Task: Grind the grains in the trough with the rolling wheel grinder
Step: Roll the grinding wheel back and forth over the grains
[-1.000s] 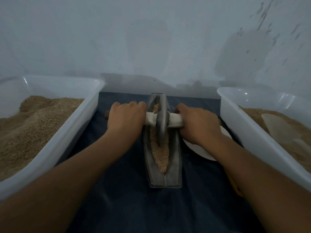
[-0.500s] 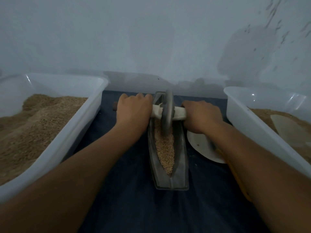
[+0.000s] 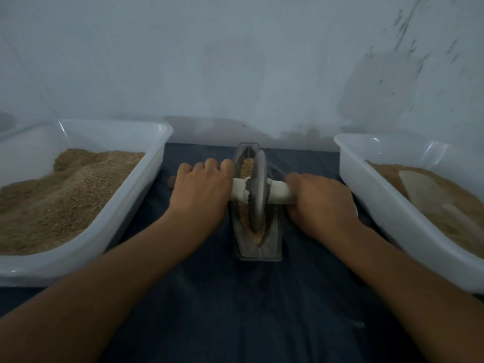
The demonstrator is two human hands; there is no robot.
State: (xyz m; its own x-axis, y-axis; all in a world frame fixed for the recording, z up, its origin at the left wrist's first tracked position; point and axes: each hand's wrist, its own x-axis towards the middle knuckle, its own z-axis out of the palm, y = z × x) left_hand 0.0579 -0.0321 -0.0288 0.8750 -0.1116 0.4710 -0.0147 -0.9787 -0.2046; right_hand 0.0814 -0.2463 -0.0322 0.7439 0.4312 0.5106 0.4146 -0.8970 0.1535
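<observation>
A narrow grey metal trough (image 3: 272, 244) lies lengthwise on a dark blue cloth, with tan grains (image 3: 246, 165) in its groove. The grey grinding wheel (image 3: 258, 191) stands upright in the groove, about midway along the trough. A white-wrapped axle handle (image 3: 279, 193) runs through the wheel. My left hand (image 3: 201, 189) grips the handle left of the wheel, its brown end sticking out past my fingers. My right hand (image 3: 320, 205) grips the handle on the right side.
A white plastic tub (image 3: 125, 213) heaped with tan grain stands at the left. Another white tub (image 3: 372, 195) at the right holds brown meal and a pale scoop (image 3: 427, 192). A grey wall rises just behind the trough. Dark cloth (image 3: 248, 310) covers the near surface.
The wheel rolled to the far end of the trough and has come back toward me to about the middle. Both hands kept their grip. The white plate by my right hand is now hidden.
</observation>
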